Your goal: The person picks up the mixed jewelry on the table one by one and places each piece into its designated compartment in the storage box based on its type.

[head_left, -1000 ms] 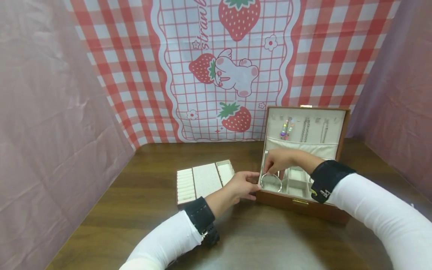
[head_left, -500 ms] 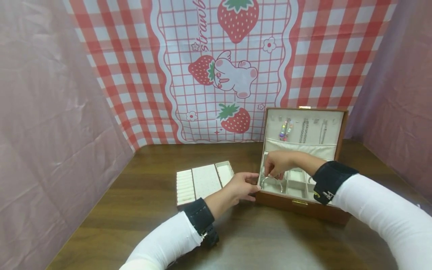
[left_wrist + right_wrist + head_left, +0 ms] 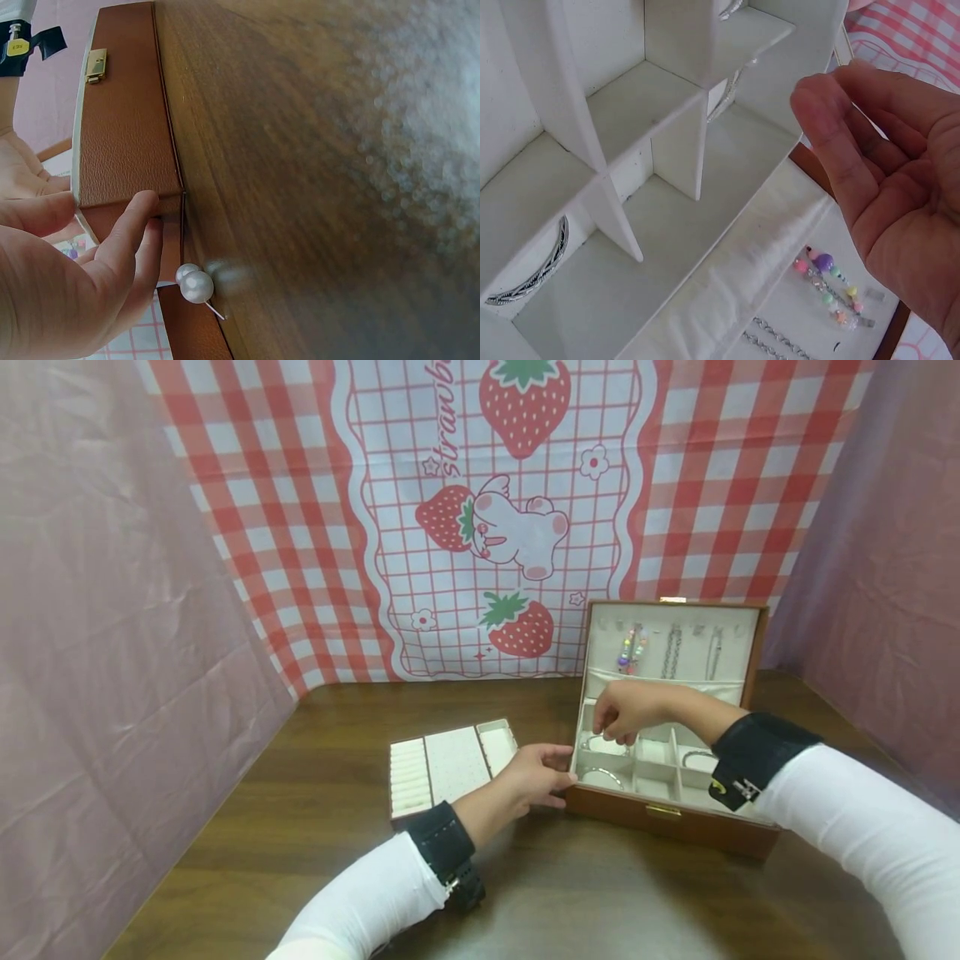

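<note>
A brown jewellery box (image 3: 675, 827) with white compartments stands open on the wooden table (image 3: 562, 893). A silver bangle (image 3: 600, 773) lies in its front left compartment. My right hand (image 3: 622, 714) hovers just above the back left compartments with relaxed fingers and an empty palm (image 3: 885, 172). My left hand (image 3: 536, 774) rests with straight fingers against the box's front left corner (image 3: 127, 112). In the right wrist view a silver bracelet (image 3: 529, 274) lies in another compartment.
A white ring and earring tray (image 3: 450, 764) sits on the table left of the box. A beaded strand (image 3: 630, 652) and chains (image 3: 671, 652) hang inside the lid. A pearl pin (image 3: 196, 285) lies by my left hand. Cloth walls enclose the table.
My right hand lowered the silver bangle into the front left compartment, let it go and lifted back over the box. My left hand stayed at the corner.
</note>
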Demonstrator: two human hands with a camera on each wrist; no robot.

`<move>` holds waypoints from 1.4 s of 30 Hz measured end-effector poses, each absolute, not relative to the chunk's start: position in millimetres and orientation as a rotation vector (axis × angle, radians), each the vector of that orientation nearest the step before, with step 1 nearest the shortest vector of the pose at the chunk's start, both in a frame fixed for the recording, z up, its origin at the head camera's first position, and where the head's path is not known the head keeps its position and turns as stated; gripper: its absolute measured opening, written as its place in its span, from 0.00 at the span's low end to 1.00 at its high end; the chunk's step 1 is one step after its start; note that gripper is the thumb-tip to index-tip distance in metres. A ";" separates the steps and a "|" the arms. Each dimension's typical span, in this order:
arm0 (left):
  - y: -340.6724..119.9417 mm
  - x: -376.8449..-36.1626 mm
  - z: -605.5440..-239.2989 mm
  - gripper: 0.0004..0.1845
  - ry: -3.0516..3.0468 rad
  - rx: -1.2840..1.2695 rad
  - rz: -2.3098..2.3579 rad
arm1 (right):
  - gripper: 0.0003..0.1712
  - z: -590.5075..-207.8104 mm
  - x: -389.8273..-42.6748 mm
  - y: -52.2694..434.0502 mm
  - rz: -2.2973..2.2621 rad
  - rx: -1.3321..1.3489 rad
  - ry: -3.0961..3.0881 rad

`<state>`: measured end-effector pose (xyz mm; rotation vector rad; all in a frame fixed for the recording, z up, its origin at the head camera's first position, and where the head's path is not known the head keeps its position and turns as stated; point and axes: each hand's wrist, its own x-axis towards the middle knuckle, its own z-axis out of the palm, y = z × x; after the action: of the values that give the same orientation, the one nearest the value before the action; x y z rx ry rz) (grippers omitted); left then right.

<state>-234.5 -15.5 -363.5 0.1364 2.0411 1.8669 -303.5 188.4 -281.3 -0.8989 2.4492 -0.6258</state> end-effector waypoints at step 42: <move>-50.1 -224.5 -328.4 0.36 2.724 0.900 0.956 | 0.05 -288.7 -248.4 164.8 -0.850 -1.387 2.692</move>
<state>-224.5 -50.1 -328.4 0.8999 2.7239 0.9564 -248.4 164.8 -288.7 -1.3869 2.6922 -0.8498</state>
